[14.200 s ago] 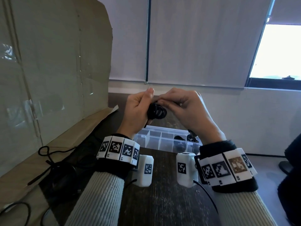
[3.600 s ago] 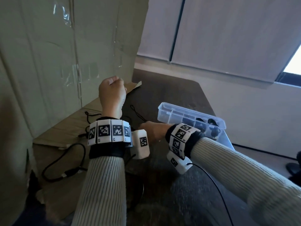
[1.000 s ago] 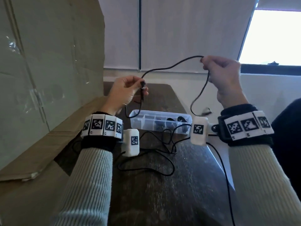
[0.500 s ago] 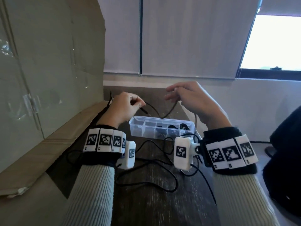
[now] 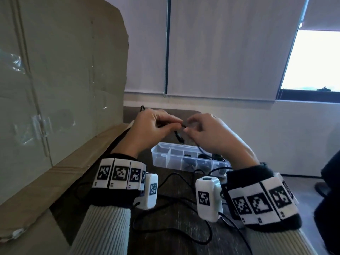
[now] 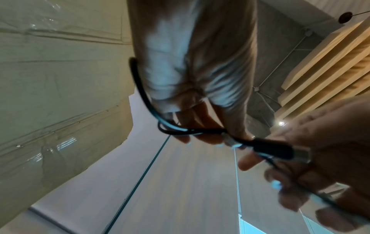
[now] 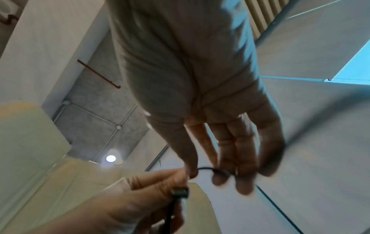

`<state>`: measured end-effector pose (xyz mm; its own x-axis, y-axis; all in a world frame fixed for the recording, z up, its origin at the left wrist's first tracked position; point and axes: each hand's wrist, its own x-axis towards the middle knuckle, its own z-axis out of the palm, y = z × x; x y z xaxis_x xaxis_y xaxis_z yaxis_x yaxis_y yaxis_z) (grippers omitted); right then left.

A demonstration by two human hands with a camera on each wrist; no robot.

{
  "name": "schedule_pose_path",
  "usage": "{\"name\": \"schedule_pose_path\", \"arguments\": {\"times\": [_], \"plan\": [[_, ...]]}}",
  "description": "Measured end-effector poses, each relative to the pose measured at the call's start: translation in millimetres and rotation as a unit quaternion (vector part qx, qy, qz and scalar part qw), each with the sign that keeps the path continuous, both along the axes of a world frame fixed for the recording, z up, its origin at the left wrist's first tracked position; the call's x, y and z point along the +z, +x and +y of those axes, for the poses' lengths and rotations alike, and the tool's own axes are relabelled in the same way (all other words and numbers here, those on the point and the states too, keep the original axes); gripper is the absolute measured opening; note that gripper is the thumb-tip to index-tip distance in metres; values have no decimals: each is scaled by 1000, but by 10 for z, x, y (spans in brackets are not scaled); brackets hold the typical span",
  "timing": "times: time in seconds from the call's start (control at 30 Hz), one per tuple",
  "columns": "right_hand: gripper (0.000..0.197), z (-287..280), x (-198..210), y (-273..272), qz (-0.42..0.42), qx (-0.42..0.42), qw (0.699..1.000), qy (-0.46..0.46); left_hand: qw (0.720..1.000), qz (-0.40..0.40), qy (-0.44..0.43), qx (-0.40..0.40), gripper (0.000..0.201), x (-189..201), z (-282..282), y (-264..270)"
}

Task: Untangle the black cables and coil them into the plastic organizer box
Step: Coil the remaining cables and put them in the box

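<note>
Head view looks down; wrist views face up, close.

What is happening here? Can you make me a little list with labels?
left hand: pinches the black cable near its plug
right hand: fingers curled round the same cable
where the hands are: close together, raised above the organizer box
organizer box: clear plastic, open, dark coils in some compartments
table: dark wood, loose cable loops lying on it
cardboard: stands at the left side
</note>
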<state>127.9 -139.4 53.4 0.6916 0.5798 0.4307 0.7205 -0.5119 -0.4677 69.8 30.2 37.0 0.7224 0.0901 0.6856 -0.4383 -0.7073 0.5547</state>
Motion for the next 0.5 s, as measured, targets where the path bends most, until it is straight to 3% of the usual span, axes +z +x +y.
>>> {"name": "schedule_pose_path", "arguments": {"times": [0.07,0.17,0.27,0.33,0.4,0.5], "plan": [[15,-7,10,45,5,4,998,64,998,-36,-34,-28,27,-15,-46,18],[23,-39,34,116,33,-7,981,191,991,-125,-50,12,46,-30,-151,91],[27,-87,55,144,79,-9,953,292,972,-216,-73,50,33,-38,-237,109],[27,-116,85,136,97,3,936,338,965,-222,-96,98,22,-15,-249,72],[24,-139,110,127,113,25,928,353,971,-93,-184,119,40,27,-259,31],[24,-121,116,75,138,76,930,331,940,201,-276,18,62,72,-290,-30]]}}
